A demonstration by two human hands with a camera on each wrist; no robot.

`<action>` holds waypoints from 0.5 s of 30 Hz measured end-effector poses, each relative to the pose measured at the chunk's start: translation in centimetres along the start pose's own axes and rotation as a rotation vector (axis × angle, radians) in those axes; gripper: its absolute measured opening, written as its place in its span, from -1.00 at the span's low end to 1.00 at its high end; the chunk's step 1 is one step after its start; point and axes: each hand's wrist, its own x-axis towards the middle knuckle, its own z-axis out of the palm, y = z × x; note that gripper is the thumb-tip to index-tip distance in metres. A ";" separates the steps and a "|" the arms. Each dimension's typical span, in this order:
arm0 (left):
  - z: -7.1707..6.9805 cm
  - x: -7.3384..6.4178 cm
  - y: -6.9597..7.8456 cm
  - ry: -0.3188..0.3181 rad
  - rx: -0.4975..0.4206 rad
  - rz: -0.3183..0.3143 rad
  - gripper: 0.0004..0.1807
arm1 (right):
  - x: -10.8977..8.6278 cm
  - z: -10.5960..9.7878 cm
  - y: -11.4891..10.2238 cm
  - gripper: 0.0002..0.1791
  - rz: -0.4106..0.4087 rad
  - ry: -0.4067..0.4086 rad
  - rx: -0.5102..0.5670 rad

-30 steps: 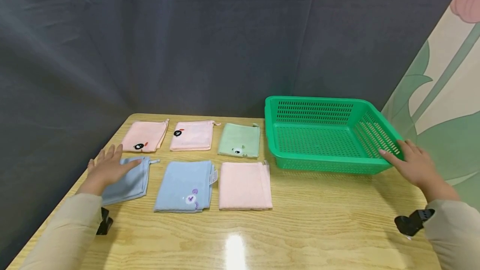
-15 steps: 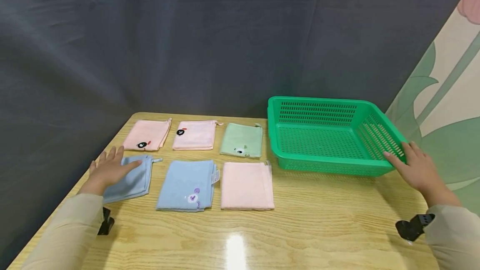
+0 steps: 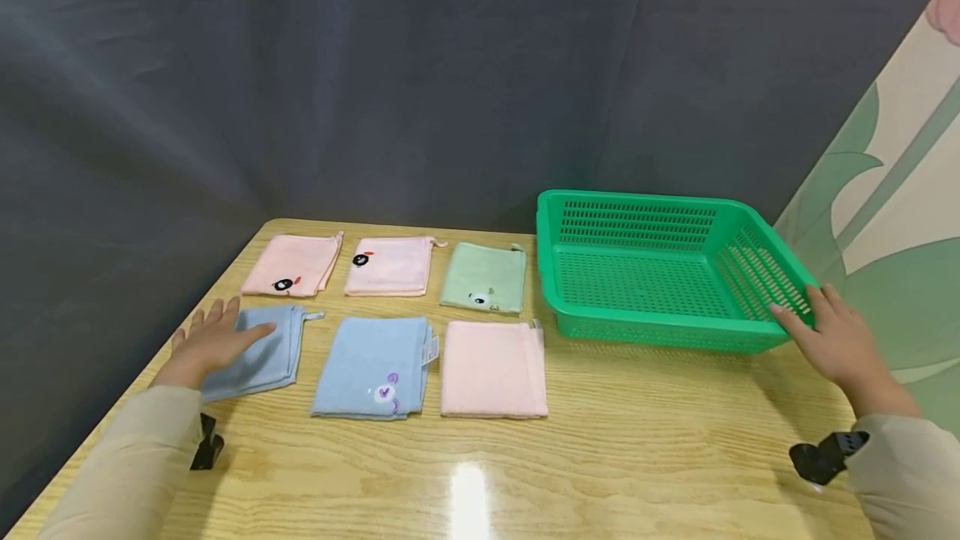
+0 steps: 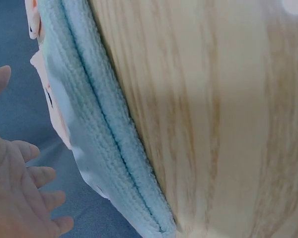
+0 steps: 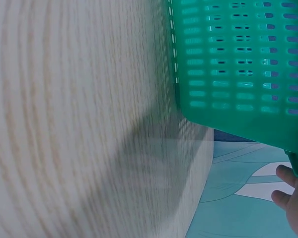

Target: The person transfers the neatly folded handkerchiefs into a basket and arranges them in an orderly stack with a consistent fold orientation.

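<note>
In the head view my left hand [image 3: 210,344], fingers spread and thumb out, hovers over a folded light blue hand towel [image 3: 273,348]; the left wrist view shows nothing in its palm. At right my right hand [image 3: 843,348] holds the front right corner of a green plastic basket [image 3: 675,323], thumb on the inner side, fingers outside the rim. In the right wrist view, two fingertips [image 5: 283,196] show beside the basket's corner. Nothing lies in the basket. Nearest to the left-hand towel is another blue towel [image 3: 360,361] with a bear face and a white tag.
A plain pink towel [image 3: 491,369] lies in the front row. Behind are two pink towels with black patches [image 3: 296,261], [image 3: 390,269] and a green towel [image 3: 491,269]. The wooden table [image 3: 630,457] meets a dark curtain [image 3: 450,82] behind and a painted wall [image 3: 907,232] at right.
The head view has shifted slightly. Both hands keep about the same pose, and the towels and basket lie where they were.
</note>
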 end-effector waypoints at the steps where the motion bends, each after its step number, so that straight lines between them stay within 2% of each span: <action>1: 0.0 0.0 -0.1 -0.002 -0.001 0.001 0.10 | -0.1 0.0 0.0 -0.24 0.002 -0.001 0.001; 15: -0.3 -0.1 -0.2 -0.059 -0.062 -0.025 0.10 | -0.5 0.2 0.1 -0.24 0.015 0.007 -0.008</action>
